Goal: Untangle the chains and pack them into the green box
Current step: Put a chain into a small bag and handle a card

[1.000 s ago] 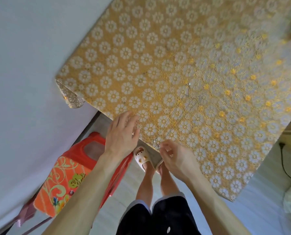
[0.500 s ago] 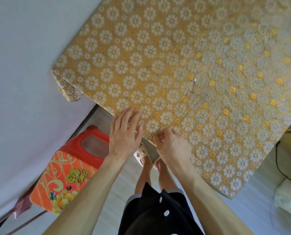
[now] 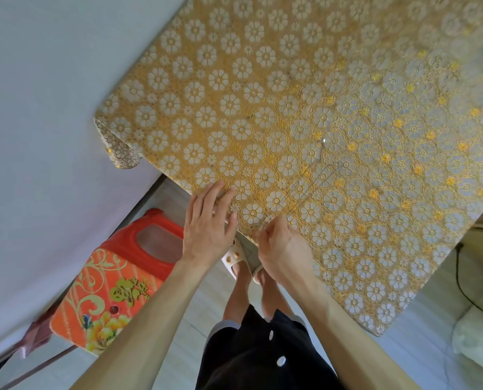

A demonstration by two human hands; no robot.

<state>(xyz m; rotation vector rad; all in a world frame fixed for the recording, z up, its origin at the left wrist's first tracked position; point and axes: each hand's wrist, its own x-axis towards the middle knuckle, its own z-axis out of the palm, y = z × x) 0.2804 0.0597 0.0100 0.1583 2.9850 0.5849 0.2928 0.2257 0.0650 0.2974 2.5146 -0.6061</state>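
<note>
A thin silver chain [image 3: 319, 156] lies on the gold flower-patterned tablecloth [image 3: 262, 80]. It runs from a shiny bead near the middle down toward the near edge, and it is hard to make out against the pattern. My right hand [image 3: 282, 249] is at that edge with its fingers curled, pinching the chain's near end. My left hand [image 3: 209, 220] rests flat on the cloth just to the left, fingers straight. No green box is in view.
An orange-red plastic stool [image 3: 116, 282] stands on the floor at the lower left, beside a pale wall [image 3: 37, 136]. A black cable [image 3: 465, 288] and a white bundle [image 3: 479, 336] lie on the floor at the right. My legs and slippers are under the table edge.
Both hands have crept a little farther onto the table's near edge, and my right hand has drawn closer to my left. The chain has stayed in place.
</note>
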